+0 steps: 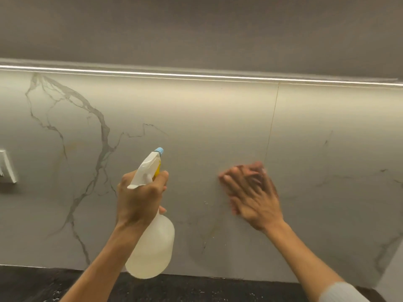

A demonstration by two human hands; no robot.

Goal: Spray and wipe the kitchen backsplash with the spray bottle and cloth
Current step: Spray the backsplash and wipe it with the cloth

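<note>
My left hand [140, 196] grips the neck of a translucent spray bottle [153, 249] with a white trigger head and a light blue nozzle that points at the backsplash [196, 131]. The backsplash is pale marble-look stone with grey veins. My right hand [250, 192] lies flat against it with fingers straight, blurred by motion, to the right of the bottle. No cloth shows in view. A few small droplets sit on the wall between my hands.
A dark speckled countertop [196, 288] runs along the bottom. A white wall switch plate [7, 166] is at the far left. A lit strip [196, 75] runs under the grey upper cabinet [196, 29]. A vertical panel seam [272, 123] rises above my right hand.
</note>
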